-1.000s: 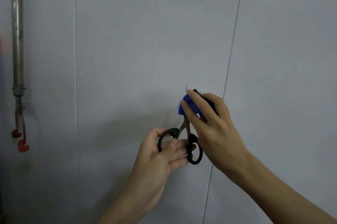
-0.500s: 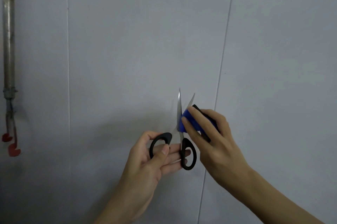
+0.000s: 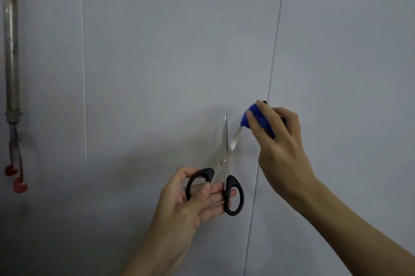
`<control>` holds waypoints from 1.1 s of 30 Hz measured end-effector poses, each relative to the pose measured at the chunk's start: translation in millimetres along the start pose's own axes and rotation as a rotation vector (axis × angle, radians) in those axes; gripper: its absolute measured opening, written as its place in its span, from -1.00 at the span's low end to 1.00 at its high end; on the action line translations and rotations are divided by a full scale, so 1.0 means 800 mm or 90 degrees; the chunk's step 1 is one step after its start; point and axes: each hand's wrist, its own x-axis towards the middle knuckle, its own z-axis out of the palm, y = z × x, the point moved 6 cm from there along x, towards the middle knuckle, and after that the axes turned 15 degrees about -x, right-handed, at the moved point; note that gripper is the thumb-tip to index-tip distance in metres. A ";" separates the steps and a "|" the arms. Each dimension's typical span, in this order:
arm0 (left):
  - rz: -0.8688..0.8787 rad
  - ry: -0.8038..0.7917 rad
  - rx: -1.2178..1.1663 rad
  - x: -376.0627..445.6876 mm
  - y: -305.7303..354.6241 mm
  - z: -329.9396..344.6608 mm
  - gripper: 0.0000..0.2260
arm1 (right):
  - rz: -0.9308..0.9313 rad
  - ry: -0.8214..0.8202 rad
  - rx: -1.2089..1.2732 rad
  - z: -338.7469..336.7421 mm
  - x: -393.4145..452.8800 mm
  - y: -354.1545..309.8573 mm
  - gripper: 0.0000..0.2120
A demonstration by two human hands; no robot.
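My left hand (image 3: 190,203) holds a pair of black-handled scissors (image 3: 224,163) by the handles, blades pointing up in front of the grey wall. The blades stand slightly apart. My right hand (image 3: 280,141) grips a blue object with a black part (image 3: 247,118), up and to the right of the blade tips. A thin pale strip (image 3: 235,138), perhaps tape, runs from the blue object down to the blades. Most of the blue object is hidden by my fingers.
A grey panelled wall (image 3: 168,51) with vertical seams fills the view. A rusty metal pipe (image 3: 11,51) runs down the far left, with red pieces (image 3: 19,185) hanging at its lower end.
My right hand has carried the blue object up and to the right, away from the blades, and a pale strip now shows between them. The left hand and scissors stayed about where they were.
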 end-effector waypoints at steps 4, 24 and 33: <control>-0.003 0.022 -0.016 0.003 0.001 -0.006 -0.88 | -0.031 0.035 0.041 -0.017 -0.010 -0.013 -0.56; 0.000 0.003 -0.014 -0.003 -0.002 -0.010 -0.88 | 0.039 0.029 0.006 0.016 -0.006 0.004 -0.55; 0.000 0.023 -0.058 0.004 0.005 -0.015 -0.86 | -0.096 0.094 0.084 -0.025 -0.026 -0.036 -0.68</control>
